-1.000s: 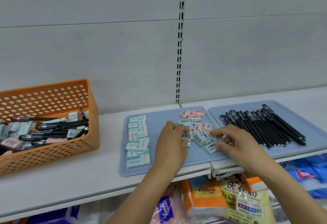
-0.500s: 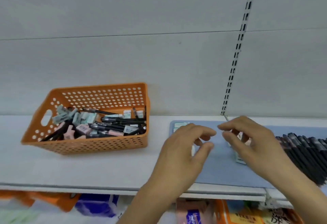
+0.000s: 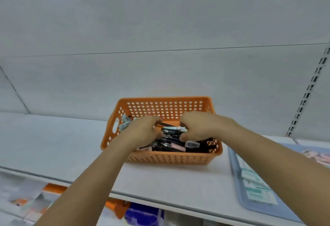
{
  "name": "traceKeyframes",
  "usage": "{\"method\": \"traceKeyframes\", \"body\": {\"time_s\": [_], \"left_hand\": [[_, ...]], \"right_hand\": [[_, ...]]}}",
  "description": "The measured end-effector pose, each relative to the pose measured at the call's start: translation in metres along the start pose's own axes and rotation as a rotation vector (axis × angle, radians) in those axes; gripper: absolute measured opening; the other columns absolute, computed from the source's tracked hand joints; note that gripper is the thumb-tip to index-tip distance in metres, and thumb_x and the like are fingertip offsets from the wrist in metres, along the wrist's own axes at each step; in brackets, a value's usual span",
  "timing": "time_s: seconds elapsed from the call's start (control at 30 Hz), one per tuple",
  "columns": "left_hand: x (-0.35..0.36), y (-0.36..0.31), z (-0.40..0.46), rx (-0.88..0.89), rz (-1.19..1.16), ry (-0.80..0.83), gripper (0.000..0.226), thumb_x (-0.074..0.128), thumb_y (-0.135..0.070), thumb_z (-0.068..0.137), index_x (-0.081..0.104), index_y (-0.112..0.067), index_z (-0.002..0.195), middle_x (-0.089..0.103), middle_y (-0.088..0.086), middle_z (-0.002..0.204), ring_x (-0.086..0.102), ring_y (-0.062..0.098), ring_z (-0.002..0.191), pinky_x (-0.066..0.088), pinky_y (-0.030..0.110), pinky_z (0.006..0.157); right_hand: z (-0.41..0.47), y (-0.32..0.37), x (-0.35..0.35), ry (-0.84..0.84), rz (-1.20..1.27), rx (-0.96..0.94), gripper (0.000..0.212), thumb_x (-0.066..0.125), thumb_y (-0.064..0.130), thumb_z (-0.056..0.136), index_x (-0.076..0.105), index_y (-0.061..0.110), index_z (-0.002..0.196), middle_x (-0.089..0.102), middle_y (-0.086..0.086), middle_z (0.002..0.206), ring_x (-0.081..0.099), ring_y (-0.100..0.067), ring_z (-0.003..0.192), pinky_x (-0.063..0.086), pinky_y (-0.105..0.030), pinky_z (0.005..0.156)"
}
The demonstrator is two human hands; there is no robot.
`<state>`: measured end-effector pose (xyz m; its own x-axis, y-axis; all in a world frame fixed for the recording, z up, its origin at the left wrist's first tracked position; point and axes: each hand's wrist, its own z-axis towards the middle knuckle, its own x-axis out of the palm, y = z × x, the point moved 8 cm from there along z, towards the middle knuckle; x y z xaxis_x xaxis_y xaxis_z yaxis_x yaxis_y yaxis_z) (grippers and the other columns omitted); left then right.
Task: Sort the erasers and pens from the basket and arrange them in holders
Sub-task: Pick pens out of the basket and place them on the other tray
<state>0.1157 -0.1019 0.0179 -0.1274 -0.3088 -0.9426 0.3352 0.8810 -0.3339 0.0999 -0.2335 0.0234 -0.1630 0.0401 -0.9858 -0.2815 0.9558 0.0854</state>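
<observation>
Here both hands are down inside the orange basket (image 3: 160, 158), among the jumble of pens and erasers. The left hand (image 3: 142, 133) has its fingers curled downward and appears to hold the end of a thin black pen (image 3: 165, 124) that slants up and to the right from under the knuckles; the fingertips themselves are hidden, so the exact pinch is not clear. The right hand (image 3: 200, 127) is also curled, knuckles up, thumb tucked low on the near side; a pale eraser (image 3: 174, 128) lies just beside its fingertips, and whether those fingers grip it or anything else cannot be told.

Both forearms reach in from the lower edge of the view, the left rising from the lower left, the right from the lower right, and they converge over the near wall of the basket. The wrists are fairly straight, with the backs of the hands facing the camera.

In the basket, between and below the hands, lie more black pens (image 3: 169, 141) mixed with pink and grey-green erasers (image 3: 192, 144). The basket stands on a white shelf (image 3: 53, 150) against a pale back panel. To the right, well apart from the basket, a blue tray (image 3: 239, 186) holds rows of erasers, blurred at the edge of view.
</observation>
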Motion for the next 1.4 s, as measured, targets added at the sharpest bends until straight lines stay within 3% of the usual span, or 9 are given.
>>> {"method": "traceKeyframes", "body": {"time_s": [0.17,0.37,0.67,0.77,0.93,1.07,1.17,1.27,1.4], "left_hand": [[0.025,0.003,0.027,0.02,-0.042,0.283,0.061,0.069,-0.02,0.088,0.042,-0.02,0.142,0.058,0.003,0.131,0.063,0.017,0.096,0.054,0.033,0.085],[0.025,0.002,0.034,0.055,-0.254,0.369,0.033,0.068,-0.004,0.085,0.058,-0.01,0.116,0.068,0.015,0.098,0.065,0.024,0.07,0.056,0.038,0.066],[-0.001,0.004,0.035,0.072,-0.892,0.007,0.037,0.069,0.009,0.077,0.07,-0.019,0.101,0.068,0.006,0.095,0.068,0.016,0.077,0.056,0.027,0.07],[0.0,0.009,0.031,0.052,-1.262,-0.038,0.041,0.067,0.007,0.082,0.065,-0.014,0.117,0.069,0.009,0.113,0.069,0.021,0.101,0.054,0.032,0.09],[0.009,-0.015,0.022,0.146,-1.258,0.066,0.031,0.065,-0.02,0.091,0.065,-0.016,0.122,0.07,0.002,0.118,0.062,0.017,0.116,0.044,0.035,0.104],[0.007,-0.026,0.021,0.159,-1.405,0.051,0.027,0.059,-0.019,0.094,0.063,-0.013,0.121,0.071,0.008,0.11,0.067,0.018,0.104,0.054,0.031,0.09],[0.008,-0.025,0.02,0.153,-1.465,0.039,0.022,0.053,-0.018,0.099,0.066,-0.008,0.113,0.071,0.01,0.111,0.068,0.021,0.105,0.056,0.033,0.086],[0.01,-0.019,0.019,0.1,-1.631,0.039,0.02,0.05,-0.018,0.1,0.067,-0.007,0.102,0.07,0.011,0.117,0.068,0.025,0.107,0.056,0.04,0.087],[0.012,-0.004,0.022,-0.031,-1.897,-0.006,0.023,0.046,-0.011,0.1,0.047,0.001,0.12,0.069,0.021,0.115,0.068,0.033,0.105,0.054,0.047,0.092]], "right_hand": [[0.022,-0.012,0.031,0.194,0.097,0.121,0.021,0.07,0.039,0.081,0.055,0.025,0.089,0.063,0.004,0.089,0.06,-0.015,0.083,0.047,-0.03,0.066],[0.025,-0.015,0.035,0.172,0.214,0.11,0.024,0.072,0.03,0.08,0.062,0.022,0.099,0.067,0.003,0.09,0.065,-0.015,0.082,0.054,-0.031,0.07],[0.027,-0.017,0.018,-0.06,0.375,0.007,0.017,0.072,0.036,0.078,0.062,0.024,0.07,0.068,0.007,0.069,0.065,-0.008,0.063,0.051,-0.027,0.057],[0.022,-0.015,0.0,-0.191,0.485,-0.074,0.02,0.069,0.038,0.084,0.066,0.02,0.077,0.068,0.002,0.072,0.064,-0.01,0.065,0.05,-0.028,0.061],[0.016,-0.001,-0.022,-0.272,0.719,-0.262,0.012,0.066,0.027,0.09,0.07,0.017,0.097,0.067,-0.014,0.089,0.063,-0.029,0.086,0.051,-0.046,0.083],[0.015,0.011,-0.023,-0.257,0.785,-0.348,0.011,0.069,0.016,0.088,0.071,0.025,0.094,0.066,0.016,0.102,0.066,-0.01,0.091,0.054,-0.028,0.081],[0.016,0.007,-0.019,-0.248,0.756,-0.315,0.007,0.071,0.016,0.086,0.073,0.014,0.092,0.064,0.02,0.107,0.065,-0.01,0.095,0.052,-0.025,0.081],[0.014,-0.005,-0.016,-0.243,0.75,-0.216,0.006,0.069,0.017,0.088,0.073,0.015,0.083,0.07,0.003,0.082,0.065,-0.012,0.075,0.05,-0.027,0.068],[0.011,-0.021,-0.032,-0.396,0.786,-0.08,0.027,0.057,0.03,0.095,0.072,0.01,0.085,0.065,-0.004,0.07,0.054,-0.012,0.057,0.048,-0.026,0.058]]}}
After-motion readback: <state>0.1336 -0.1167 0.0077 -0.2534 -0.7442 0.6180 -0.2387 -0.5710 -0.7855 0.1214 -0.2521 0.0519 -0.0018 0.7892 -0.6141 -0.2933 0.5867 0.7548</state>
